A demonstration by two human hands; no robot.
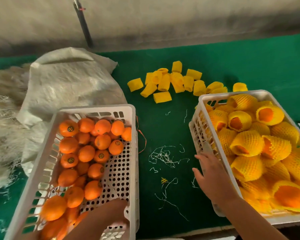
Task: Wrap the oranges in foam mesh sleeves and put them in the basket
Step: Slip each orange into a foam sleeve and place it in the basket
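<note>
A white plastic basket (97, 109) at the lower left holds several bare oranges (86, 153), heaped toward its left side. My left hand (114, 210) is at this basket's near right corner, its fingers curled over the right wall. A second white basket (215, 96) on the right is full of oranges wrapped in yellow foam mesh sleeves (248, 144). My right hand (210, 172) lies flat against that basket's left wall with straight fingers, holding nothing. Several empty yellow foam sleeves (171, 82) lie scattered on the green table behind the baskets.
A white woven sack (67, 80) and a heap of pale fibre (2, 118) fill the table's left side. Loose white threads (164, 156) lie on the green cloth between the baskets. A black pole (84, 25) leans on the wall behind.
</note>
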